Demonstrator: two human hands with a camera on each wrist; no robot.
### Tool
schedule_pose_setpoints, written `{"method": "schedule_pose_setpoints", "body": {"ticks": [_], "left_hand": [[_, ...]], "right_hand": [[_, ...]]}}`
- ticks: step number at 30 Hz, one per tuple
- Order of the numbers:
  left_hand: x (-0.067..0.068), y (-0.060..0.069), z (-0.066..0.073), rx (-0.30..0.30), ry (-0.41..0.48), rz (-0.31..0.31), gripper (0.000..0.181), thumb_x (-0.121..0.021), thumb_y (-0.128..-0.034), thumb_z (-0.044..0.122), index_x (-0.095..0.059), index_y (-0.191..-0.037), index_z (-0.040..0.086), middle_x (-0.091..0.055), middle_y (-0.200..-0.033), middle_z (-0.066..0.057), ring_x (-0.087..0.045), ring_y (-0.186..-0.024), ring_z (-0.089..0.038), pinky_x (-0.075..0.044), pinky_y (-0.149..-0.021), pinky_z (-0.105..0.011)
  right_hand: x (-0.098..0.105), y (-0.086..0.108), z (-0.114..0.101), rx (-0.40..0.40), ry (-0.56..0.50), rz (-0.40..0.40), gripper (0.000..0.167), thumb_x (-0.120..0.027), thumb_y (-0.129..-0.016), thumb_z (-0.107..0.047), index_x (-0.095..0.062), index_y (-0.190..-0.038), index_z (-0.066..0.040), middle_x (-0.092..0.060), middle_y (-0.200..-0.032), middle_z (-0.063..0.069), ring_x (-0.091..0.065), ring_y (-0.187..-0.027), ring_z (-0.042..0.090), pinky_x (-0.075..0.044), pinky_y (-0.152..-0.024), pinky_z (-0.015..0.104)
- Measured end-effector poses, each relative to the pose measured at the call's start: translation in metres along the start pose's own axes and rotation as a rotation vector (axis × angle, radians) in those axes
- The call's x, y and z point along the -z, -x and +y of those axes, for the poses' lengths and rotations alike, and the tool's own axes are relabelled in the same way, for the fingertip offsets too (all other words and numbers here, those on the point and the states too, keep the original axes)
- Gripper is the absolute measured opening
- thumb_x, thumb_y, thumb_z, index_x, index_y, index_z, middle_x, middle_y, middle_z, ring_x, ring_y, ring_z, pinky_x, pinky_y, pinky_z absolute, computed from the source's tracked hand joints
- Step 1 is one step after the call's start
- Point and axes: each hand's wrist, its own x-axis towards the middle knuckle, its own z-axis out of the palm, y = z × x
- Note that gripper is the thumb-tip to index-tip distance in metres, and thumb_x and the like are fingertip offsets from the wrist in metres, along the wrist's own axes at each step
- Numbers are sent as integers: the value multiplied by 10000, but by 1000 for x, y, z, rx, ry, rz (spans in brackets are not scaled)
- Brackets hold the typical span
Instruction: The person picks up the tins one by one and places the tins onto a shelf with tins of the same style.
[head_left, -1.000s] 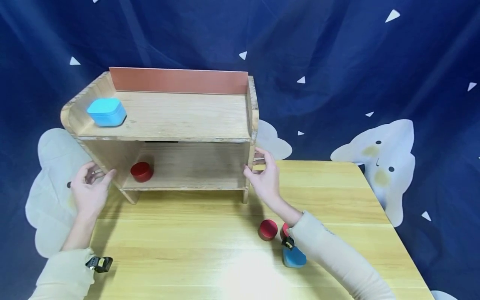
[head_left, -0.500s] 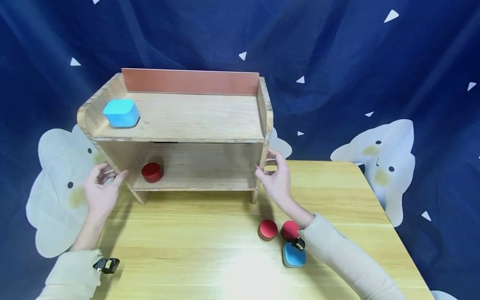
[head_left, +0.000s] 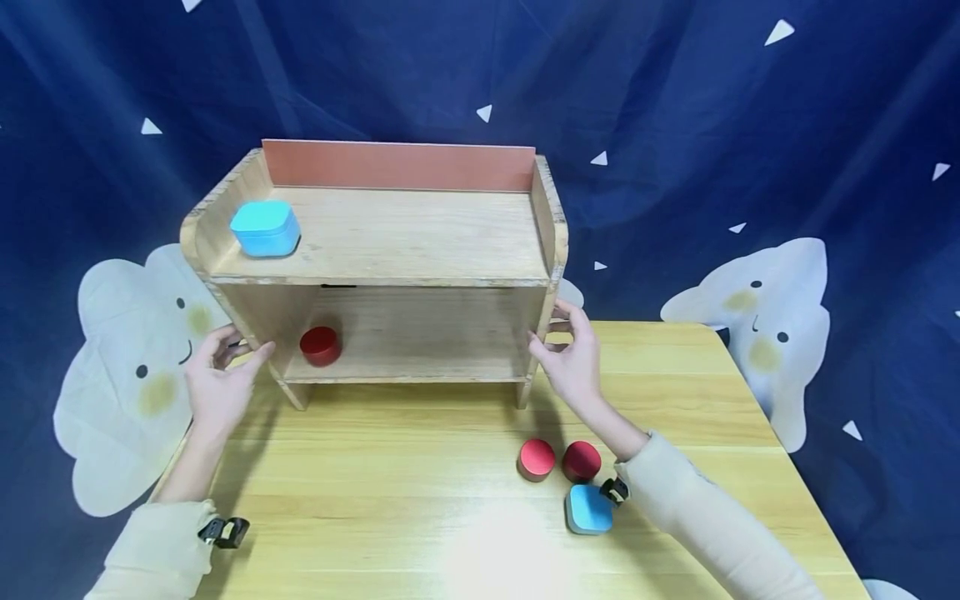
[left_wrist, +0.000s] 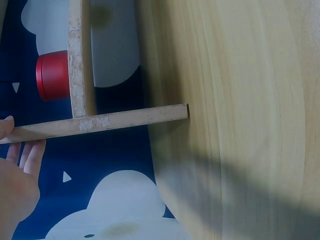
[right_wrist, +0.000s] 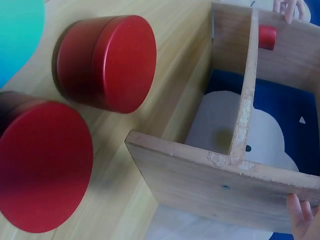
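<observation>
A two-tier wooden shelf (head_left: 420,242) stands at the back of the table, gripped at both side panels. My left hand (head_left: 221,383) pinches its left panel, thumb at the front edge and fingers on the outer side. The right panel is held the same way by my right hand (head_left: 573,358). A blue box (head_left: 266,229) sits on the upper tier at the left, and a red round tin (head_left: 320,346) on the lower tier below it. In the left wrist view, fingers (left_wrist: 34,157) lie against the panel's outer face.
Two red round tins (head_left: 536,460) (head_left: 581,461) and a second blue box (head_left: 589,509) rest on the wooden table (head_left: 375,500), near my right forearm. A dark blue curtain (head_left: 675,108) with cloud and triangle shapes hangs behind.
The shelf has moved to the right with both hands holding its sides, carrying the blue box and red tin along. The tins and blue box on the table have stayed put.
</observation>
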Motion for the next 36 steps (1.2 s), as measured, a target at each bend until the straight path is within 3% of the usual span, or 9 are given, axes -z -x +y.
{"method": "schedule_pose_setpoints", "body": {"ticks": [3, 12, 19, 29, 32, 36], "left_hand": [[-3, 1, 1, -10, 4, -20, 395, -787, -814, -161, -736, -1150, 40, -706, -979, 222, -675, -824, 54, -582, -752, -39], [-9, 6, 8, 62, 12, -64, 384, -802, -834, -117, -730, -1172, 48, -713, -1020, 217, -690, -866, 49, -593, -755, -57], [-18, 13, 10, -7, 30, -87, 355, -800, -826, -139, -704, -1157, -54, -710, -1001, 246, -694, -853, 68, -605, -758, -73], [-30, 21, 17, -16, 86, -128, 380, -795, -819, -160, -682, -1181, -134, -708, -1019, 191, -709, -865, 48, -615, -742, -89], [-34, 24, 19, -13, 84, -144, 375, -799, -823, -149, -698, -1182, -102, -709, -1025, 197, -711, -876, 48, -615, -743, -89], [-39, 26, 21, -10, 86, -166, 369, -803, -829, -136, -706, -1182, -83, -712, -1037, 205, -713, -888, 52, -613, -743, -86]], "right_hand": [[4, 0, 2, -5, 18, 5, 561, -773, -815, 77, -628, -1353, 9, -697, -1194, 221, -690, -917, 253, -617, -650, 148], [16, 0, 5, -20, 10, 20, 537, -764, -816, 93, -630, -1329, 10, -699, -1177, 225, -672, -896, 86, -611, -650, 114], [27, -1, 9, -30, 15, 44, 525, -756, -814, 103, -640, -1318, 13, -694, -1188, 208, -660, -884, 11, -606, -656, 102], [45, 1, 13, -26, 19, 80, 487, -755, -823, 97, -649, -1293, 26, -689, -1165, 213, -636, -866, -95, -584, -658, 66], [50, 1, 15, -25, 23, 95, 477, -754, -821, 94, -649, -1282, 31, -692, -1132, 136, -637, -862, -97, -586, -657, 67], [58, 1, 17, -20, 40, 110, 477, -755, -812, 110, -646, -1272, 40, -674, -1078, -86, -646, -852, -101, -592, -650, 77]]}}
